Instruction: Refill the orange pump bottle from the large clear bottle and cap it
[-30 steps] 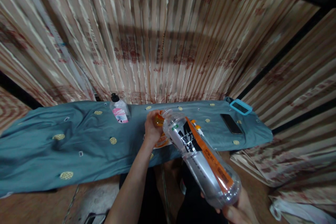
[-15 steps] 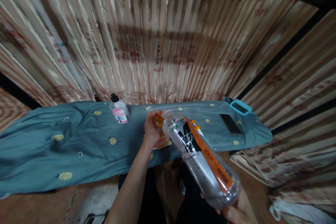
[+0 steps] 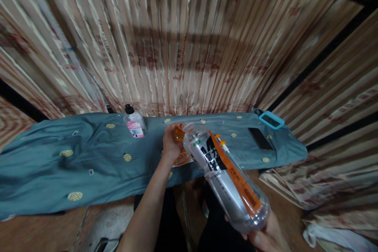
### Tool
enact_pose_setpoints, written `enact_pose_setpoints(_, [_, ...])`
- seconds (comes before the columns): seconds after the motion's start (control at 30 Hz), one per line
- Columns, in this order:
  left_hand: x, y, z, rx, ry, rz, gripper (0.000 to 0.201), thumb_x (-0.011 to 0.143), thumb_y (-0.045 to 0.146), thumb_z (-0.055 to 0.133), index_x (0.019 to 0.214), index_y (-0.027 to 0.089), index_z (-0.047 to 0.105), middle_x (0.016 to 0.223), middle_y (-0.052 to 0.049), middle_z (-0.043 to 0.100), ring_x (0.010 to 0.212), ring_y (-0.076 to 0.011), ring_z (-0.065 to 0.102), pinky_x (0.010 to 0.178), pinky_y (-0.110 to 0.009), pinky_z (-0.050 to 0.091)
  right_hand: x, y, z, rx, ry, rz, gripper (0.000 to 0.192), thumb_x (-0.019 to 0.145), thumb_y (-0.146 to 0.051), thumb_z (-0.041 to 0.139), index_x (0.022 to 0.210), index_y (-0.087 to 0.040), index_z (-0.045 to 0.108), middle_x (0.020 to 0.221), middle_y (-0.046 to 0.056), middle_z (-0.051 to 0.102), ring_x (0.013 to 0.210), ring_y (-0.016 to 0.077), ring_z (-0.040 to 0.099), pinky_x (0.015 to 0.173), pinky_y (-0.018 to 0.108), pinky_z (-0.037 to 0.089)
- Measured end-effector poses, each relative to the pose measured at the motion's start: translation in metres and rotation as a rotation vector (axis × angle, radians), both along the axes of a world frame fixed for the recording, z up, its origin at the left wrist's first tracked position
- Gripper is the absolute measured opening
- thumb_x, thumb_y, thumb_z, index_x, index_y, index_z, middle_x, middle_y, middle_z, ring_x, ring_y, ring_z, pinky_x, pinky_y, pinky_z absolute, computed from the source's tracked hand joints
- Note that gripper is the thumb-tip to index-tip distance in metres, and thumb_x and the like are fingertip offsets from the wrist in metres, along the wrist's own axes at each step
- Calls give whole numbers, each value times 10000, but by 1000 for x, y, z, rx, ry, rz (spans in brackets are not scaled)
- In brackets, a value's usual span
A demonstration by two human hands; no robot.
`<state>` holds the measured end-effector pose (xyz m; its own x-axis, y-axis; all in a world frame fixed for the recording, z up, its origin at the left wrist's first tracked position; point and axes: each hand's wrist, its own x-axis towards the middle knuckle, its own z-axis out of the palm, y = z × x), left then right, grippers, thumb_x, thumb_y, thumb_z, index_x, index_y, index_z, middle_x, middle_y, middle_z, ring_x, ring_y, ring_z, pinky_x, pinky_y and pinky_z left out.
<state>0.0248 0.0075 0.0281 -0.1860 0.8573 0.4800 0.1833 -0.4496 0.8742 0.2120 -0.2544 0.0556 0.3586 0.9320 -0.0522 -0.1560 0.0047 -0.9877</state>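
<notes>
My right hand (image 3: 265, 236) grips the base of a large clear plastic bottle (image 3: 224, 177) with a black and orange label, held tilted with its neck pointing away from me. My left hand (image 3: 170, 141) is closed around the orange cap (image 3: 178, 133) at the bottle's mouth. Both are held over the near edge of a table draped in a teal cloth (image 3: 88, 157) with small yellow round motifs. Under the bottle's neck lies an orange and white item (image 3: 181, 159) on the cloth, partly hidden.
A small clear bottle with a pink label and black cap (image 3: 134, 124) stands at the cloth's back. A dark phone (image 3: 260, 138) and a teal-framed device (image 3: 271, 120) lie at the right end. Striped curtains hang behind and to the right. Crumpled fabric (image 3: 333, 236) lies at the lower right.
</notes>
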Motion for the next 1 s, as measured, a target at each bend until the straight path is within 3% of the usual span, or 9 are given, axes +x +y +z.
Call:
enact_pose_setpoints(0.2, [-1, 1, -1, 14, -7, -30, 282, 617, 273, 770, 876, 235, 665, 906, -14, 677, 897, -225, 638, 843, -358, 512, 0, 1, -4, -40, 19, 39, 588, 618, -648, 846, 1051, -271, 720, 761, 39, 748, 762, 324, 687, 867, 486, 505])
enact_pose_setpoints(0.4, [-1, 1, -1, 17, -7, -38, 304, 613, 330, 809, 866, 239, 667, 894, -13, 668, 894, -235, 637, 848, -375, 508, 1, 0, -6, -45, 23, -9, 589, 554, -635, 894, 991, -276, 729, 798, 42, 755, 814, 321, 685, 910, 488, 513])
enact_pose_setpoints(0.53, [-1, 1, -1, 13, 0, -29, 295, 629, 317, 802, 878, 231, 669, 913, -22, 678, 911, -242, 643, 863, -385, 514, -3, 1, -4, -33, 13, -29, 676, 582, -677, 861, 1102, -276, 701, 964, 75, 774, 1000, 368, 695, 951, 495, 511])
enact_pose_setpoints(0.67, [0, 0, 0, 21, -1, -10, 264, 628, 275, 793, 857, 224, 672, 899, -24, 677, 916, -244, 652, 868, -390, 524, -10, 2, 1, -7, 33, -49, 722, 601, -684, 847, 1173, -276, 679, 1096, 93, 767, 1162, 398, 652, 1053, 512, 461])
enact_pose_setpoints(0.83, [1, 0, 0, 20, -7, -17, 290, 615, 273, 811, 865, 230, 669, 913, -19, 680, 900, -237, 650, 854, -384, 526, -7, -1, -1, -31, 8, -26, 717, 618, -662, 856, 1194, -278, 671, 1084, 92, 771, 1193, 409, 641, 1055, 528, 458])
enact_pose_setpoints(1.0, [1, 0, 0, 12, 2, -3, 296, 594, 205, 791, 869, 225, 683, 913, -28, 686, 916, -256, 655, 874, -408, 528, -12, -1, 6, -46, 76, -83, 706, 579, -638, 889, 1163, -290, 697, 1157, 81, 767, 1261, 417, 589, 1141, 533, 364])
